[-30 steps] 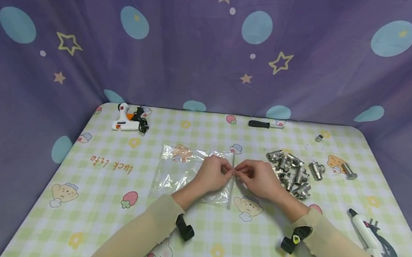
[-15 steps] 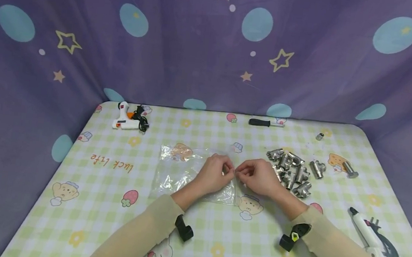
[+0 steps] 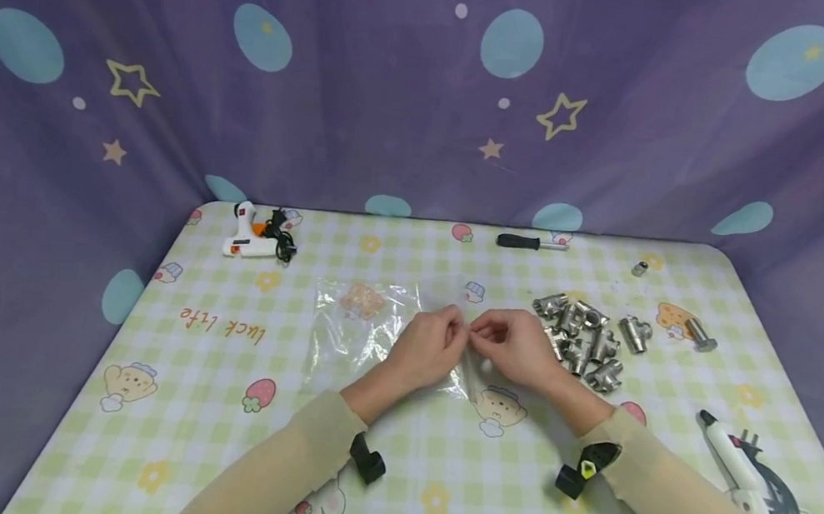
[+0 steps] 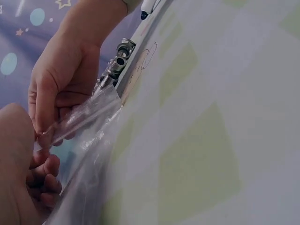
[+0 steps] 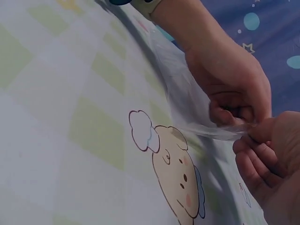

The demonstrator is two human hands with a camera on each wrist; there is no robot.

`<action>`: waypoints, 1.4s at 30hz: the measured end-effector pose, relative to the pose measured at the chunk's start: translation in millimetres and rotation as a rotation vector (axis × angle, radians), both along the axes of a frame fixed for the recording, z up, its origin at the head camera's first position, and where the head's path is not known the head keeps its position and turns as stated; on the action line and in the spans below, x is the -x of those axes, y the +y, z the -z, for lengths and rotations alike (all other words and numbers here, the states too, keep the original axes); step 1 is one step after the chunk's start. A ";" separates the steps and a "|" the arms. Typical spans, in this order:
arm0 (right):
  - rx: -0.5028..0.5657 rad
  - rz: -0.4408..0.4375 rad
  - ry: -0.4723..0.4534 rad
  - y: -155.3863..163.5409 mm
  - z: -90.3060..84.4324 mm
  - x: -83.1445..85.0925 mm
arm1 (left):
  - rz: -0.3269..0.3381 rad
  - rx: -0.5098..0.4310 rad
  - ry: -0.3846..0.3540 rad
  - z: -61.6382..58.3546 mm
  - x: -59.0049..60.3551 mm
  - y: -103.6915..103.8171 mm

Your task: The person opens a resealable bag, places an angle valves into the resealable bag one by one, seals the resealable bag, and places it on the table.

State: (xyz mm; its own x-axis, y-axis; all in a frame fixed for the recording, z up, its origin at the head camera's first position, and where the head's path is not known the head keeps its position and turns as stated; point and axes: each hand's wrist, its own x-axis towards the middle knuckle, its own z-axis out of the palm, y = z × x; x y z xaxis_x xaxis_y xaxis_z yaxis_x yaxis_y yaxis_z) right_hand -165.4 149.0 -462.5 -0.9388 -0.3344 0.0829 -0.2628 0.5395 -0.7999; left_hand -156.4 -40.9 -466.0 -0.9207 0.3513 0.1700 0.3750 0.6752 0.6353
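Left hand: my left hand (image 3: 426, 349) sits at frame centre in the head view, thumb and forefinger pinching one lip of the clear plastic bag (image 3: 366, 332) at its right edge.
Right hand: my right hand (image 3: 515, 347) meets it from the right, fingers curled and pinching the opposite lip; the two pinches are almost touching.
Bag position: the bag lies flat on the checked tablecloth (image 3: 215, 404), stretching left from my fingertips, so its body is on the left hand's side and its mouth is right between my hands.
Long axis: the mouth edge runs roughly from the upper part of the frame toward me; the bag's length runs left to right.
Wrist views: the left wrist camera shows the film (image 4: 84, 117) drawn taut from my right-hand fingers (image 4: 44, 101); the right wrist camera shows the same strip (image 5: 211, 131) held by my left-hand fingers (image 5: 229, 110).
Bag contents: I see nothing inside it; only the cloth's print shows through.
Nearest parts: the pile of metal pipe fittings (image 3: 583, 346) lies just right of my right hand, the nearer hand to it.
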 end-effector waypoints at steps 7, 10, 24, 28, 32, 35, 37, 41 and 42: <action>0.055 -0.001 -0.023 0.6 -0.8 0.5 | 0.031 -0.002 0.068 2.3 1.3 -1.7; 0.066 0.010 -0.043 0.2 -3.1 0.2 | 0.052 -0.029 0.090 2.3 2.9 -2.6; 0.082 0.032 -0.061 -7.1 -8.9 -1.4 | 0.082 -0.084 0.076 0.3 5.2 -8.0; 0.085 0.075 -0.019 -3.0 -6.4 3.1 | 0.056 -0.086 0.094 -0.3 3.9 -12.0; 0.097 0.124 0.000 5.4 -4.5 10.3 | -0.017 -0.119 0.112 -1.9 2.0 -18.0; 0.053 0.102 -0.004 9.2 -5.2 12.3 | -0.036 -0.143 0.102 -2.9 0.9 -20.6; 0.020 0.090 0.002 10.6 -5.4 12.5 | -0.031 -0.148 0.092 -3.3 0.1 -21.6; -0.005 0.081 0.009 13.2 -4.3 11.8 | -0.015 -0.150 0.075 -5.0 -2.2 -23.0; -0.007 0.081 0.010 13.7 -4.4 11.7 | -0.011 -0.150 0.070 -5.8 -2.9 -23.4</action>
